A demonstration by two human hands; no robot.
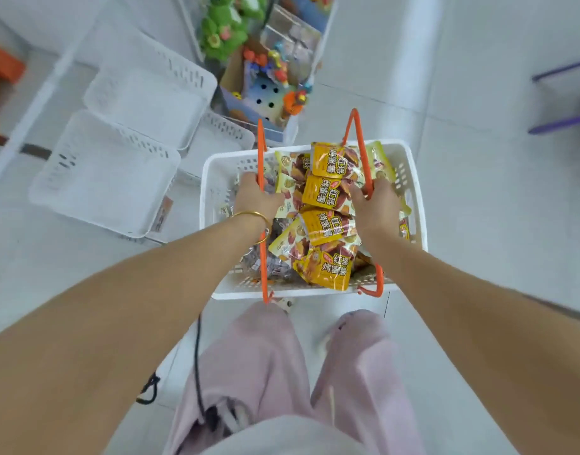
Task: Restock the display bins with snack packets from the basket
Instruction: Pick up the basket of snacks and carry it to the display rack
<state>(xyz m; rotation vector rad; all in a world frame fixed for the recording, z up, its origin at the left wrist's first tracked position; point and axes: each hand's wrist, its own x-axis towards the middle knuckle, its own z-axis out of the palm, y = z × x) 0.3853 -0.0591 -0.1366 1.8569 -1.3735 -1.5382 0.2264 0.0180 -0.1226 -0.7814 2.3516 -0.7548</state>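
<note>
White floor tiles [479, 192] lie open to the right of the basket [213, 192]. The left hand [257, 197] curls round the left handle [261, 149] and the right hand [377, 205] round the right handle [359, 136], with the fingertips hidden. Yellow snack packets [324, 221] fill the basket; the darker ones beneath are blurred. White display bins [111, 178] sit just left.

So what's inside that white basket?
Yellow snack packets piled high, with darker wrapped packets along its left side. The pile hides the basket bottom, so anything beneath cannot be seen.
</note>
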